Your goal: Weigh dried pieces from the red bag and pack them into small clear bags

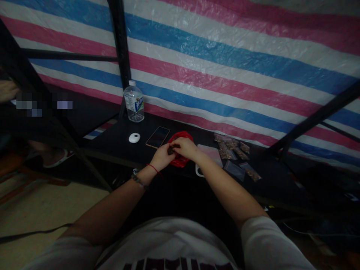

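Observation:
My left hand [163, 156] and my right hand [185, 147] meet over a red plastic bag [182, 162] on the black table. Fingers of both are closed around a small dark brown thing [170, 150], too dim and covered to name. Right of the bag lie several small clear packets [227, 144] with brown bits inside. Nearer me are a flat, empty-looking clear packet [234, 170] and one more filled packet [251, 171]. Partly under my right forearm is a pale pink and white flat object [209, 153] with a round mark at its near corner.
A phone [158, 137] lies left of the bag, beside a white rounded case [134, 138]. Behind them stands a clear plastic bottle [134, 103] by a black post [120, 48]. Striped sheeting [225, 75] hangs along the back. At the far left another person's hand [8, 90] shows.

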A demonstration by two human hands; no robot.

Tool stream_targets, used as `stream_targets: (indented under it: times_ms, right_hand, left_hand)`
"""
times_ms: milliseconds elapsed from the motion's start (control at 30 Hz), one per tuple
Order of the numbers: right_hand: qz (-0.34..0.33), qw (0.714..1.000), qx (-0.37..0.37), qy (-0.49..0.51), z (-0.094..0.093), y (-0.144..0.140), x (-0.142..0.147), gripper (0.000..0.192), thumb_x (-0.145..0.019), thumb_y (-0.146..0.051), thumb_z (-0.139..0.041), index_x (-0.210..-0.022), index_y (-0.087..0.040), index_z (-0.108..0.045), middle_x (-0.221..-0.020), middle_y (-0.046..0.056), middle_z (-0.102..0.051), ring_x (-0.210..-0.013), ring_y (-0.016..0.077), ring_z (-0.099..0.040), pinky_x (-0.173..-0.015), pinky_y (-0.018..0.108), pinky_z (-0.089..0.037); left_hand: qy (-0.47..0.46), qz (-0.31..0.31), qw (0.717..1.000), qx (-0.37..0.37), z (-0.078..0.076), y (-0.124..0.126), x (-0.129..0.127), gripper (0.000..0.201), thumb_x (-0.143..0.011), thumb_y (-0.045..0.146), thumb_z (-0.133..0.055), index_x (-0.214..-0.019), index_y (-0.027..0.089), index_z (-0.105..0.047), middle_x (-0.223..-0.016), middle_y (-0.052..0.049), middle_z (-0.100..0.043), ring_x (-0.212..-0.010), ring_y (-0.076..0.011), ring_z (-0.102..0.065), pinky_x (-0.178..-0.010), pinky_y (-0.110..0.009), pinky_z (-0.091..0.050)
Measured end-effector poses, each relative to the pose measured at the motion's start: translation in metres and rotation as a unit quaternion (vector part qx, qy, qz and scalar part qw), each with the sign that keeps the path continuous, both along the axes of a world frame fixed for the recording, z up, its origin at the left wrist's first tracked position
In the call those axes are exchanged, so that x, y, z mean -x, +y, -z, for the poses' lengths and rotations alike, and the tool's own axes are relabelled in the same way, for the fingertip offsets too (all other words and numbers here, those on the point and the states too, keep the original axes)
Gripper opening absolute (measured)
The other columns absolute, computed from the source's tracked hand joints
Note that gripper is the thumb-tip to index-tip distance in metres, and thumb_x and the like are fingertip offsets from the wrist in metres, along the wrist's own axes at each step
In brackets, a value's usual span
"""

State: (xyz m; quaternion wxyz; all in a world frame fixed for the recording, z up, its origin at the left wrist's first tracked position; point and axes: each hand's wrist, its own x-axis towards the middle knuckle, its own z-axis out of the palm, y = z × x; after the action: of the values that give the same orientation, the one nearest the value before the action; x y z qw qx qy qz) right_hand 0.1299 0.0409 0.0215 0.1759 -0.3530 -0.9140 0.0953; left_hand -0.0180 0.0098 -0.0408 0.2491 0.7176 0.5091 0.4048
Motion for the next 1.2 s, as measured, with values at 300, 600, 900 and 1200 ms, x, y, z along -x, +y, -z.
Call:
stream_targets:
  times_ms: [300,600,900,1200]
  right_hand:
    - [0.023,1.000,0.002,-0.010,-0.005,-0.005,0.003,0.019,-0.075,-0.009,-0.062,-0.091,-0.015,-0.070,-0.089,0.006,-0.069,-0.082,0.0167,-0.061,-0.076,0.027,-0.045]
    - [0.002,0.999,0.011,0.033,-0.001,-0.007,-0.002,0.030,-0.075,-0.001,-0.051,-0.091,-0.017,-0.072,-0.093,0.005,-0.070,-0.087,0.0154,-0.062,-0.083,0.027,-0.045]
    - [0.021,0.994,0.013,0.102,0.006,-0.008,-0.004,0.033,-0.075,0.000,-0.051,-0.094,-0.019,-0.070,-0.096,0.004,-0.068,-0.091,0.0147,-0.061,-0.087,0.028,-0.044]
    - [0.033,0.992,0.018,0.121,0.009,-0.014,-0.002,0.021,-0.078,-0.006,-0.055,-0.087,-0.018,-0.070,-0.090,0.004,-0.067,-0.084,0.0143,-0.060,-0.081,0.027,-0.044]
  left_hand:
    - [0.009,-0.004,1.000,0.009,-0.001,-0.002,-0.002,0.034,-0.074,0.025,-0.061,-0.107,0.015,-0.061,-0.101,-0.009,-0.068,-0.092,-0.0232,-0.065,-0.081,-0.034,-0.050]
    - [0.005,-0.005,1.000,-0.003,-0.005,-0.003,-0.002,0.029,-0.074,0.025,-0.059,-0.102,0.016,-0.061,-0.097,-0.008,-0.068,-0.089,-0.0218,-0.064,-0.078,-0.032,-0.049]
    - [-0.012,-0.025,1.000,0.004,-0.007,-0.005,-0.006,0.034,-0.073,0.022,-0.061,-0.106,0.016,-0.060,-0.099,-0.007,-0.068,-0.090,-0.0216,-0.065,-0.080,-0.033,-0.050]
    - [-0.010,-0.013,1.000,0.007,-0.010,-0.006,-0.008,0.030,-0.073,0.023,-0.061,-0.103,0.017,-0.060,-0.097,-0.006,-0.068,-0.089,-0.0212,-0.064,-0.078,-0.032,-0.050]
